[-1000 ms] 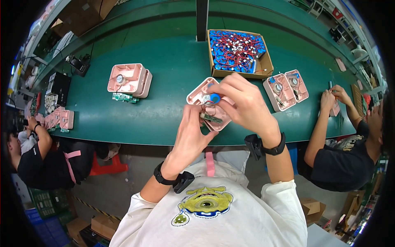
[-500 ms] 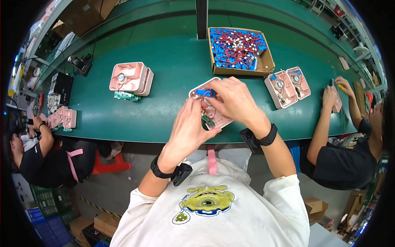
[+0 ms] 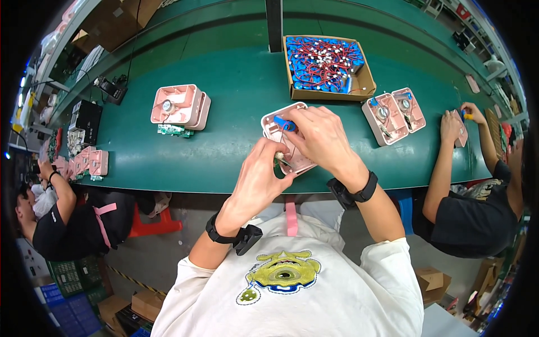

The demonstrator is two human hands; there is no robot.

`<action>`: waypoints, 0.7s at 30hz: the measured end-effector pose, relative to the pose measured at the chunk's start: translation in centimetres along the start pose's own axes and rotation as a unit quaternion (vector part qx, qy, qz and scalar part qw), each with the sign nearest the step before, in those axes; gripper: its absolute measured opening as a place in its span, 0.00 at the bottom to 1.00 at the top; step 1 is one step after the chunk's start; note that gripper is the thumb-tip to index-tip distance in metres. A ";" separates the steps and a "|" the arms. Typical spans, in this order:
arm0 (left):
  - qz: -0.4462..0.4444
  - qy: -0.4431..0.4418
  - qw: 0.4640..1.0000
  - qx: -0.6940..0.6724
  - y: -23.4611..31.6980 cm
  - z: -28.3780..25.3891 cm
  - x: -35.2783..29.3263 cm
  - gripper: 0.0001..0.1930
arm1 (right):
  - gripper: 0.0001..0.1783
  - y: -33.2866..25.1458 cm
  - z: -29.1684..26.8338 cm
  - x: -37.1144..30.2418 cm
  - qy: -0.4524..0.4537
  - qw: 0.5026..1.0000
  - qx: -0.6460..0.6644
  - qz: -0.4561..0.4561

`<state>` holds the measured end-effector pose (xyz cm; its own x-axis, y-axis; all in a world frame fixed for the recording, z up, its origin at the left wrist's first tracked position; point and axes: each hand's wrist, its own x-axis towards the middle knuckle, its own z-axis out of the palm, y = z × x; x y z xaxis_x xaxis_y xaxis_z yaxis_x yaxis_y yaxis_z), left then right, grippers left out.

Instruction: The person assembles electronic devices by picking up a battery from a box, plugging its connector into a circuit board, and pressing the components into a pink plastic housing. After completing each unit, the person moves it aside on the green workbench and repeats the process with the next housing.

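Pink case [image 3: 292, 154] at twelve o'clock: your left hand [image 3: 255, 171] grips its seven-o'clock side, your right hand [image 3: 328, 135] pinches a blue battery [image 3: 285, 124] towards its eleven. You seem to be fitting the battery; the next move likely calls for a gentle, level press.

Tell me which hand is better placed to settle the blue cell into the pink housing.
Right, most likely: the right hand has its fingers on the blue cell at the far end of the pink housing, while the left hand is at its near-left side.
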<state>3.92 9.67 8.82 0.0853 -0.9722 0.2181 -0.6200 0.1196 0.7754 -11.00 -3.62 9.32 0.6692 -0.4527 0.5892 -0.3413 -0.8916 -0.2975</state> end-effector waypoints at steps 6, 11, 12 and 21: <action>-0.080 0.029 0.994 -0.070 -0.5 0.1 -0.3 0.22 | 0.16 -0.7 -0.6 0.4 0.019 1.000 0.015 -0.008; -0.039 0.034 0.996 -0.072 -0.7 1.2 -1.0 0.20 | 0.18 -0.1 0.3 0.3 -0.002 0.996 0.011 -0.086; -0.011 0.045 0.998 -0.051 -1.1 1.6 -1.3 0.19 | 0.18 -0.2 0.3 0.3 -0.006 0.996 0.002 -0.089; 0.143 0.117 0.982 0.043 -1.6 3.2 -2.0 0.16 | 0.22 -1.6 -0.5 -0.3 -0.082 0.991 -0.044 -0.092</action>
<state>2.27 10.75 5.24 0.0681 -0.8274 0.5575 -0.7075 0.3539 0.6117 -10.99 -2.02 9.97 0.8220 -0.2825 0.4945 -0.2547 -0.9590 -0.1243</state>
